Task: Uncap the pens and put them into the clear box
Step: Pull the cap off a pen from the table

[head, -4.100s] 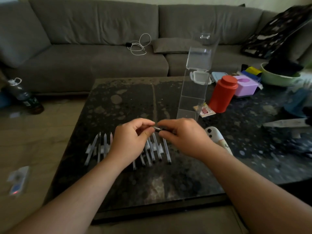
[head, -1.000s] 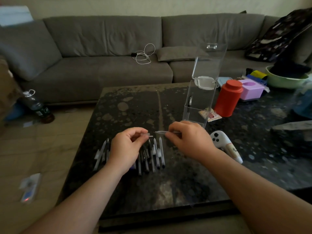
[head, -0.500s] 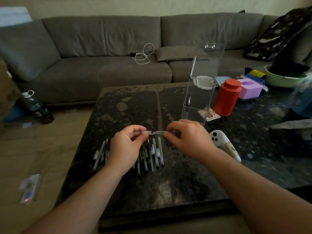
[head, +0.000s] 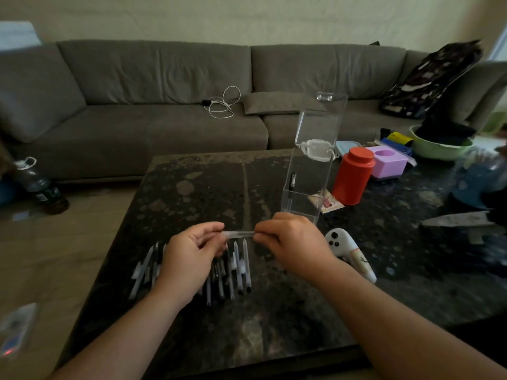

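My left hand (head: pixel 189 253) and my right hand (head: pixel 290 242) hold one whitish pen (head: pixel 239 233) level between them, just above the dark table (head: pixel 274 325). The left fingers pinch its cap end and the right fingers pinch the barrel. Below the hands a row of several pens (head: pixel 241 267) lies on the table, partly hidden by my left hand. The tall clear box (head: pixel 304 198) stands behind my right hand with its lid hinged up. One dark pen (head: pixel 292 181) stands inside it.
A red canister (head: pixel 354 179), a purple box (head: pixel 388 163) and a green bowl (head: pixel 439 148) stand at the right. A white game controller (head: pixel 348 253) lies next to my right wrist. A grey sofa (head: pixel 164 127) lies behind the table, and a bottle (head: pixel 41 185) sits on the floor at left.
One second ago the cap in my left hand and the pen tip in my right were apart. The gap has closed, and the pieces now meet in one line.
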